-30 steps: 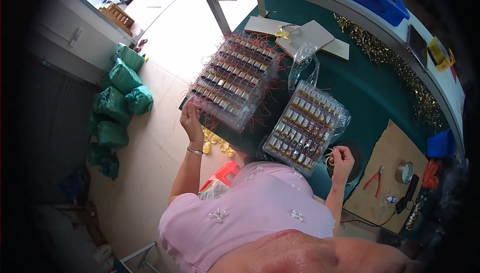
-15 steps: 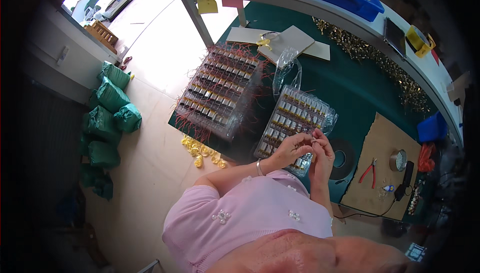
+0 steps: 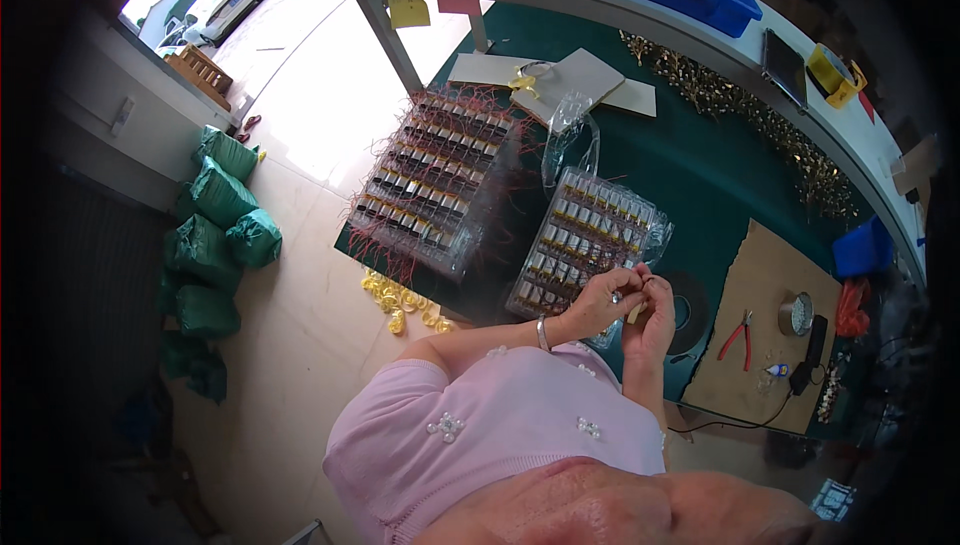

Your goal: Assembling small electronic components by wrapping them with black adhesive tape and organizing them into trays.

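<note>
My left hand (image 3: 598,297) and my right hand (image 3: 652,323) meet over the near right corner of a clear plastic tray (image 3: 585,235) filled with rows of small gold and black components. Both hands pinch one small pale component (image 3: 634,309) between their fingertips; its details are too small to make out. A second, larger tray (image 3: 435,180) of similar components with red wires sticking out lies to the left on the green table mat (image 3: 700,170). A bracelet sits on my left wrist.
Red-handled pliers (image 3: 738,333), a round tin and a black cable lie on a brown cardboard sheet (image 3: 765,275) to the right. Gold parts line the far table edge (image 3: 790,140). Yellow pieces (image 3: 395,300) and green sacks (image 3: 215,235) sit on the floor at left. Blue bins stand behind.
My left hand left the larger tray and swung right to join my right hand at the smaller tray. Both now pinch a small component.
</note>
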`<action>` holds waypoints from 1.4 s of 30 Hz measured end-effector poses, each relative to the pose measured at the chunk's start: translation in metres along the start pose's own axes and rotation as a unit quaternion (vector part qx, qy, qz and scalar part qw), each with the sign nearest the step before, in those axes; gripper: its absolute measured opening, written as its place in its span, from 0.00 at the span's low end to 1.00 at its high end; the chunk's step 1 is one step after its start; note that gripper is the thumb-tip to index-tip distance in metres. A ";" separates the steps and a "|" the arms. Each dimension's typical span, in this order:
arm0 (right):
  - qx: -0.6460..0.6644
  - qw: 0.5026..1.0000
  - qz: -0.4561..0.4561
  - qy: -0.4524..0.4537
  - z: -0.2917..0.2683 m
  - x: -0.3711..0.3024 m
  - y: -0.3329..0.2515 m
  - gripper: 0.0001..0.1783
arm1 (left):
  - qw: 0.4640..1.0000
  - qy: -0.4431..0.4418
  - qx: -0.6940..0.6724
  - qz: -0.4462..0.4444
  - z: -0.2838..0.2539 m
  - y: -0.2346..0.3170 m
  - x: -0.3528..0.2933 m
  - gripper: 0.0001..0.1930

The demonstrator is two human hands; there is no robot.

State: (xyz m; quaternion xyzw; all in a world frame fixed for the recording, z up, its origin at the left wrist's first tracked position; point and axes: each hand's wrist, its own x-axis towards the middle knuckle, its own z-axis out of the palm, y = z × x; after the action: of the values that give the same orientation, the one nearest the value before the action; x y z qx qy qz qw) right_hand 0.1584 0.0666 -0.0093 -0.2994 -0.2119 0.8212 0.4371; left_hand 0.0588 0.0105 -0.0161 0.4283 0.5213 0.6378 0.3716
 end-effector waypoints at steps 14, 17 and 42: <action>-0.053 0.999 0.006 -0.002 -0.001 0.006 0.003 0.07 | 0.985 -0.024 -0.105 -0.137 -0.007 -0.013 -0.007 0.08; -0.094 0.995 0.010 0.024 0.002 0.014 -0.006 0.07 | 0.984 -0.046 -0.062 -0.158 -0.015 0.001 0.000 0.07; -0.286 0.957 -0.051 0.012 -0.014 -0.008 -0.001 0.09 | 0.971 -0.012 -0.144 -0.191 -0.008 -0.015 -0.007 0.06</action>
State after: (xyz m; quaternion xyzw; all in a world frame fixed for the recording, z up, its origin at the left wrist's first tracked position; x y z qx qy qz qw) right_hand 0.1726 0.0614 -0.0163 -0.4102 -0.4475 0.6997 0.3767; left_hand 0.0546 0.0041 -0.0328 0.2707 0.4918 0.6178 0.5506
